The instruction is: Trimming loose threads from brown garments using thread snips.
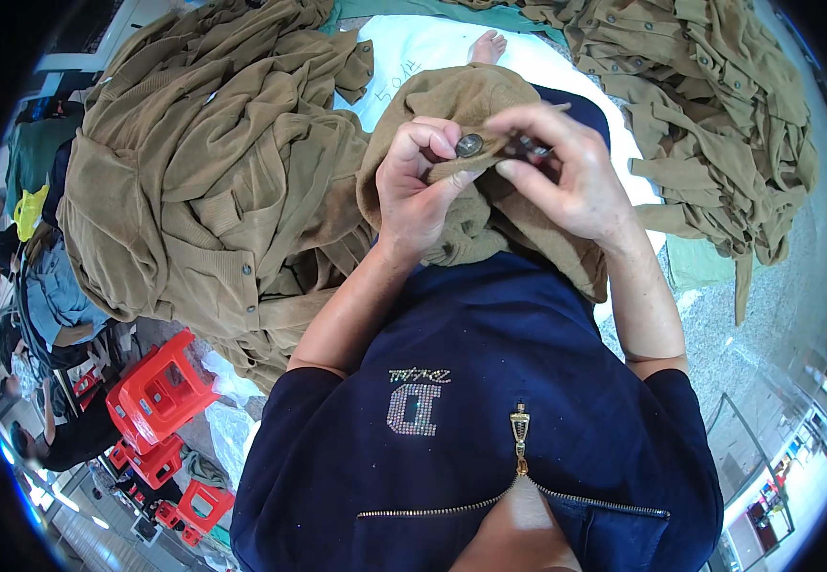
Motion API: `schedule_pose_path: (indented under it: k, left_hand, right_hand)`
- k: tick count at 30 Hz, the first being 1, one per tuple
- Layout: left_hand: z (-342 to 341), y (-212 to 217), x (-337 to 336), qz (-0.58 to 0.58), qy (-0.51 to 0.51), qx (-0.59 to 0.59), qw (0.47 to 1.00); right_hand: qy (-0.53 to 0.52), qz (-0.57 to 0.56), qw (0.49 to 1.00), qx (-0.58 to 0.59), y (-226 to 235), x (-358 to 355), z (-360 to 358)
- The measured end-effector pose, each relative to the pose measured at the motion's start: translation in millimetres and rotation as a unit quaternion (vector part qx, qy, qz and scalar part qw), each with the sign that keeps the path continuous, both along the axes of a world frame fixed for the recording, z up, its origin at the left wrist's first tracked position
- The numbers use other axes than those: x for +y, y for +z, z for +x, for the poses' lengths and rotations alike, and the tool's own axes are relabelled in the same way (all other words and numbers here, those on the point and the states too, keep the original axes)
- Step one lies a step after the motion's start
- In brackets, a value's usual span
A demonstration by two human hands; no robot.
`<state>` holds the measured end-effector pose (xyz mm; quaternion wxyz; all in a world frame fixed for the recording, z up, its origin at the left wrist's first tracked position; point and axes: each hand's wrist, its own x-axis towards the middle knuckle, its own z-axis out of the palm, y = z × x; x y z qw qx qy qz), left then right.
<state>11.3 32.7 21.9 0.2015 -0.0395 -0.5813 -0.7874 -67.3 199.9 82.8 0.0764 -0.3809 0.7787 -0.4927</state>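
A brown knitted cardigan (475, 214) lies bunched over my lap. My left hand (418, 186) pinches its edge between thumb and fingers, right beside a dark round button (469, 145). Close by on the other side of the button, my right hand (575, 172) is curled at the same edge, its index finger and thumb bent toward the cloth. Something small and dark shows between the right fingers, partly hidden and slightly blurred, so its kind is unclear.
A large heap of brown buttoned cardigans (194, 200) rises at my left, with another pile (709, 124) at far right. White sheeting (413, 48) with handwriting lies ahead, where a bare foot (488, 48) shows. Red plastic stools (161, 391) and another person (75, 434) are at lower left.
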Motion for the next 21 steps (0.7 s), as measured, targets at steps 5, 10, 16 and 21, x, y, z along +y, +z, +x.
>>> schedule_pose_path:
  k: [5, 10, 16, 21]
  left_hand:
    - [10, 27, -5, -0.225, 0.001, -0.073, 0.972]
    - [19, 40, -16, -0.397, 0.016, -0.018, 0.918]
    - [24, 15, -15, -0.447, 0.066, 0.077, 0.889]
    - [22, 3, -9, -0.465, 0.113, 0.14, 0.867]
  right_hand:
    - [0.016, -0.032, 0.999, 0.0, -11, -2, 5]
    - [0.022, -0.052, 0.989, 0.139, -16, -8, 14]
    - [0.004, -0.074, 0.987, 0.145, -29, -5, 22]
    - [0.008, -0.083, 0.994, 0.073, -24, 2, 26]
